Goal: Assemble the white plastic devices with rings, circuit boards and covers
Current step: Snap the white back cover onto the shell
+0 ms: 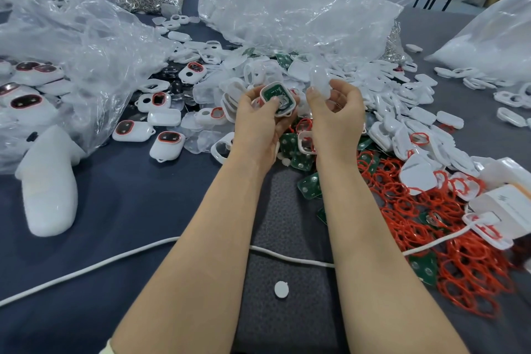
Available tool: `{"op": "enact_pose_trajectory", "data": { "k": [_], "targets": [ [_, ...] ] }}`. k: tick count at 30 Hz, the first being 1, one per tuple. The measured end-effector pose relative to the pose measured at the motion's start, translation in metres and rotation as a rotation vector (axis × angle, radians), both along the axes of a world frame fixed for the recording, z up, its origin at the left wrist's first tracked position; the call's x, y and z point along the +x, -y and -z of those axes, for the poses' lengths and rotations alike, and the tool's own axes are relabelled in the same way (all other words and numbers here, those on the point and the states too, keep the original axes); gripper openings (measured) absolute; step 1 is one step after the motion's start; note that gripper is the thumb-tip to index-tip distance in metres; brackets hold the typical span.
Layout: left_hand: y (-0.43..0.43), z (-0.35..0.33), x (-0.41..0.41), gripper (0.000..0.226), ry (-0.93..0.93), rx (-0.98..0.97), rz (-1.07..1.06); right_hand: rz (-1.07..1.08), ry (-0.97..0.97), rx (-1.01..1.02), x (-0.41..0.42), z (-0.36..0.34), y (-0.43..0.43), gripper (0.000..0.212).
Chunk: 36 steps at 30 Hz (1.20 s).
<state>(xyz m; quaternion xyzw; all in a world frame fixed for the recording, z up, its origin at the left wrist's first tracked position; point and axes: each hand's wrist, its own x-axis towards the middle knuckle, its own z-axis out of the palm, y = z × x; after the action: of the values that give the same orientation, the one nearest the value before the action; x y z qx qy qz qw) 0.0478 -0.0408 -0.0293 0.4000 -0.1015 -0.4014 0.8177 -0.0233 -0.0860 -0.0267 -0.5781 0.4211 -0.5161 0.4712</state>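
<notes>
Clear bag [71,37]: lying crumpled at far left, spilling assembled units onto the table [115,210].
Finished devices [132,131]: resting just beside the bag's mouth, red rims showing.
White cable [86,267]: running across the cloth under both forearms.
Left hand [258,121]: curling round a white housing [288,108], thumb pressing on it, held above the parts heap.
Circuit board [271,93]: sitting green-side up inside that housing.
Right hand [336,112]: pinching a translucent cover [320,80] between thumb and fingertips, just beside the housing, apart from it; the piece is blurring, so probably a cover.
Loose boards [309,187]: lying scattered below the hands.
Empty shells [402,112]: piling up right of the hands.
Red rings [459,253]: lying tangled at lower right.
</notes>
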Motion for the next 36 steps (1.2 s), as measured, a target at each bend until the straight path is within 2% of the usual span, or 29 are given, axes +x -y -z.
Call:
{"op": "enact_pose_trajectory", "data": {
  "k": [5, 11, 14, 19, 24, 27, 31, 36],
  "targets": [
    [0.000, 0.001, 0.000, 0.025, 0.004, 0.007, -0.034, -0.015, -0.125, -0.165, 0.002, 0.000, -0.003, 0.037],
    [0.000, 0.000, 0.002, 0.025, -0.037, -0.003, -0.052, -0.066, -0.271, -0.348, 0.007, 0.003, -0.015, 0.028],
    [0.000, 0.000, 0.003, 0.019, -0.022, 0.013, -0.074, -0.055, -0.271, -0.342, 0.007, 0.003, -0.014, 0.027],
    [0.000, 0.001, 0.002, 0.022, 0.019, 0.047, -0.088, 0.002, -0.234, -0.284, 0.004, 0.003, -0.010, 0.028],
    [-0.001, 0.001, 0.003, 0.019, 0.043, 0.055, -0.110, -0.021, -0.271, -0.349, 0.006, 0.004, -0.013, 0.028],
    [0.001, 0.001, 0.005, 0.013, -0.003, 0.031, -0.116, -0.047, -0.286, -0.392, 0.008, 0.004, -0.016, 0.026],
    [0.005, 0.002, 0.009, 0.041, -0.136, 0.008, -0.091, -0.103, -0.368, -0.436, 0.010, 0.006, -0.019, 0.025],
    [0.006, 0.003, 0.009, 0.042, -0.160, 0.011, -0.094, -0.130, -0.407, -0.446, 0.012, 0.010, -0.020, 0.025]
  ]
}}
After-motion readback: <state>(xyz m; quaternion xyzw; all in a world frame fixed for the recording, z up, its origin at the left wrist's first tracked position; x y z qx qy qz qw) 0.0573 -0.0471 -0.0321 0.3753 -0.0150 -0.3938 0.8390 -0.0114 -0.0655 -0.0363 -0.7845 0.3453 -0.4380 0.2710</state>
